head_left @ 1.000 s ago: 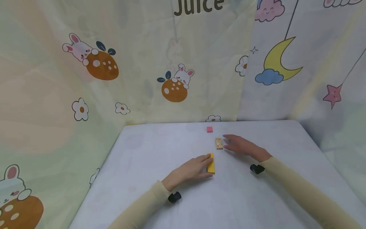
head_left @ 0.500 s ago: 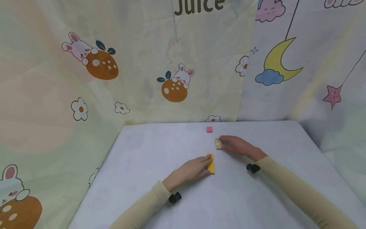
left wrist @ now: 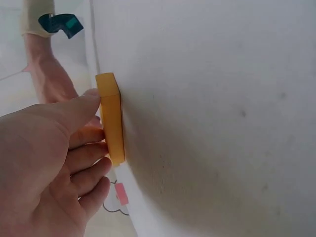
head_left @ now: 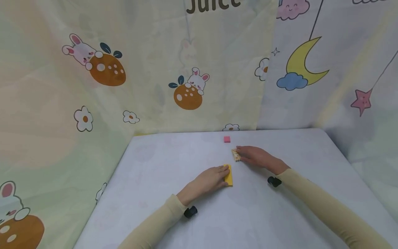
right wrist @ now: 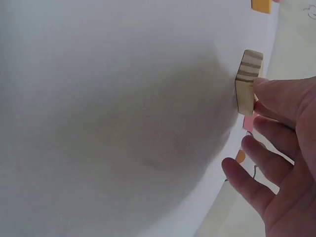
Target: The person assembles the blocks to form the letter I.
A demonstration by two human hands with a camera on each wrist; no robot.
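A yellow rectangular block (head_left: 228,175) lies on the white table near the middle. My left hand (head_left: 207,181) holds it from the left, its fingers at the far part and the thumb toward the near end. In the left wrist view, thumb and fingertips meet the side of the yellow block (left wrist: 112,121). Farther back, my right hand (head_left: 258,157) pinches a small wooden block with a patterned top (head_left: 235,155). The right wrist view has the thumb on the striped wooden block (right wrist: 247,89), the index finger partly hidden behind it and the other fingers spread.
A small pink block (head_left: 227,139) lies near the table's back edge, beyond the wooden block. The white-covered table (head_left: 161,155) meets a printed cloth backdrop (head_left: 149,86) at the rear and sides. Each wrist carries a dark camera.
My right hand has moved left onto the wooden block, which has turned slightly with its far end leftward. The left thumb has drawn in toward the yellow block, which has barely moved.
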